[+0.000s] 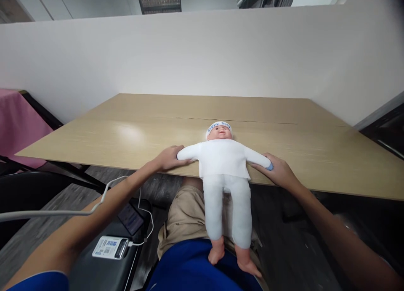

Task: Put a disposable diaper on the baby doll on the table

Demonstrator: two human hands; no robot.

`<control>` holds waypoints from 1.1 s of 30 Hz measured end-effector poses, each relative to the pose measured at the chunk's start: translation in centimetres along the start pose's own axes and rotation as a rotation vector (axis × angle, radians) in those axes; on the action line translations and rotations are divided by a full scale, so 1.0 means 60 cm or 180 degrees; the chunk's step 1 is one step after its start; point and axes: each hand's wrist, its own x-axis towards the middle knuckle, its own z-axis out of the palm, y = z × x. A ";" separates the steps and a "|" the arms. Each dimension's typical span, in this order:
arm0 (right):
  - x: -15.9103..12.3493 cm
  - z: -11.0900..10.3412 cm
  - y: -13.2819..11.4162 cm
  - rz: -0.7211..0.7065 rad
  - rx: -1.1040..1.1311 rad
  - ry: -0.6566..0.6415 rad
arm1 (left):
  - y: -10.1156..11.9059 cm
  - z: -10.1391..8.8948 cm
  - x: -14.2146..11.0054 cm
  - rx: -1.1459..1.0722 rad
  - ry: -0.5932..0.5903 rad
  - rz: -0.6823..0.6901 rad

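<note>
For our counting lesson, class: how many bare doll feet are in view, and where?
2. One foot shows at picture-left, in front of the blue shirt; the other foot is to its right, slightly lower in the picture. Both belong to the doll; neither is hidden.

Matt cloth doll-clothes [223, 160], smooth wood-look tabletop [158, 133]

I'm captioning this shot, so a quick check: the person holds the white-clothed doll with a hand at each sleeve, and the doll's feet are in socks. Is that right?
Not quite: the doll's feet are bare, not in socks, as the head view shows. The rest stands: the left hand holds one sleeve, the right hand the other.
</note>
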 end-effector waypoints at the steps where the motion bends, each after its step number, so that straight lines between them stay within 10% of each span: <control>1: 0.009 0.000 0.002 0.0005 -0.0004 -0.0033 | -0.006 0.000 0.008 -0.0036 0.0003 0.0032; 33: 0.511 0.076 0.129 -0.0203 0.0049 0.0266 | -0.256 -0.030 0.452 -0.0103 0.1202 0.0117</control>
